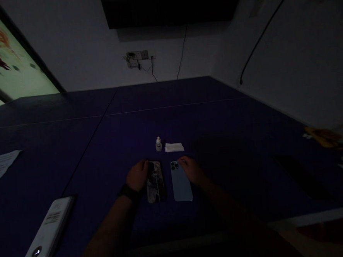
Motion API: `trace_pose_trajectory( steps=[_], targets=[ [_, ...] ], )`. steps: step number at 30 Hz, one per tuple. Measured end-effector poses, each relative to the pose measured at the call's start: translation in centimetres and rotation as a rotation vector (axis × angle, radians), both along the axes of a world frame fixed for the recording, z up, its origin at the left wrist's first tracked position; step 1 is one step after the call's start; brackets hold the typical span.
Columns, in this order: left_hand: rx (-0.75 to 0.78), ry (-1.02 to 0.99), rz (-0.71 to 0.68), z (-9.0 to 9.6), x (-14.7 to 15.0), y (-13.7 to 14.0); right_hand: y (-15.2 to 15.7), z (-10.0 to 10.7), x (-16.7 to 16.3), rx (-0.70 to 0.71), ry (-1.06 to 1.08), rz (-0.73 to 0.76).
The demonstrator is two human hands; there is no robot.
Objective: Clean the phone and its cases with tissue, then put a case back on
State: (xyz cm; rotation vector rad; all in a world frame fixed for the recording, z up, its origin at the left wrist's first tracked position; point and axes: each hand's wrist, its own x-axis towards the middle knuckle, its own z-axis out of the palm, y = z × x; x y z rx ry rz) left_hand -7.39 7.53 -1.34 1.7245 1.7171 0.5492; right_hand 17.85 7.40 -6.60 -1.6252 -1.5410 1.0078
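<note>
Two flat things lie side by side on the dark blue table. On the left is a dark patterned phone case; I cannot tell whether a phone is inside it. My left hand, with a black band on the wrist, grips its upper left edge. To its right a light blue phone lies with its back and cameras up. The fingers of my right hand are closed on its upper right edge. Just beyond them stand a small clear dropper bottle with a white cap and a folded white cloth or tissue.
A white box-like device with a round button lies at the near left, a printed sheet farther left. Yellow and white items sit at the right edge. Wall sockets and a dark screen are beyond the table. The room is dim.
</note>
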Motion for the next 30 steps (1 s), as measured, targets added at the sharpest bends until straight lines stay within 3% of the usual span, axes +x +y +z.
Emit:
trace_pose_trajectory(
  steps=[4, 9, 17, 30],
  targets=[
    [0.025, 0.262, -0.045, 0.4, 0.2, -0.4, 0.4, 0.5, 0.2, 0.071, -0.198, 0.081],
    [0.032, 0.413, -0.087, 0.2, 0.5, -0.7, 0.4, 1.1, 0.0, 0.157, -0.397, 0.146],
    [0.043, 0.497, -0.123, -0.4, 0.3, -0.8, -0.3, 1.4, -0.3, 0.292, -0.596, 0.12],
    [0.059, 0.529, -0.153, -0.6, 0.1, -0.7, -0.9, 0.4, -0.2, 0.384, -0.639, 0.058]
  ],
)
